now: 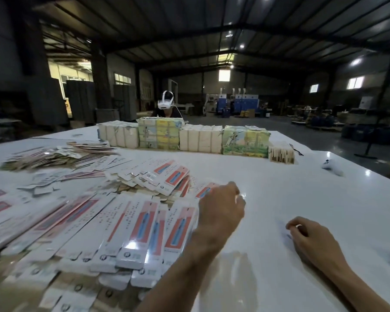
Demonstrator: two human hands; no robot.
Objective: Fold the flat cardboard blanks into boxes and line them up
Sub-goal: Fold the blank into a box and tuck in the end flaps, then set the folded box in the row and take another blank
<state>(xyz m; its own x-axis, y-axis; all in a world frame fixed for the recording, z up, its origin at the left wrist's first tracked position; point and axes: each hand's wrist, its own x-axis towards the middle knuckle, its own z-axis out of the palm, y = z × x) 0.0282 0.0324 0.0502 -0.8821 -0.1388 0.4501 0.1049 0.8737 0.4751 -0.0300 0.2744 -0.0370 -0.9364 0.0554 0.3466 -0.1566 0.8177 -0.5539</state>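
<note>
A: Several folded boxes [131, 239] appeared finished, rowed at 8 o'clock. Many flat blanks [164, 176] remained heaped at 11 o'clock.

B: Hands?

A: Left hand [221, 206] was at the heap's edge, grip not discernible. Right hand [309, 239] rested loosely curled, holding nothing, at 3 o'clock. The white table [302, 176] gave working room toward 2 o'clock.

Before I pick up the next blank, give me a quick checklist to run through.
1. Left hand at the blanks: ok, at the pile's right edge.
2. Left hand gripping a blank: cannot tell, fingertips hidden.
3. Right hand free: ok, rests on the table, holds nothing.
4. Room to fold: ok, bare table right of the pile.
5. Boxes lined up: not ok, ends uneven, some overlap.
</note>
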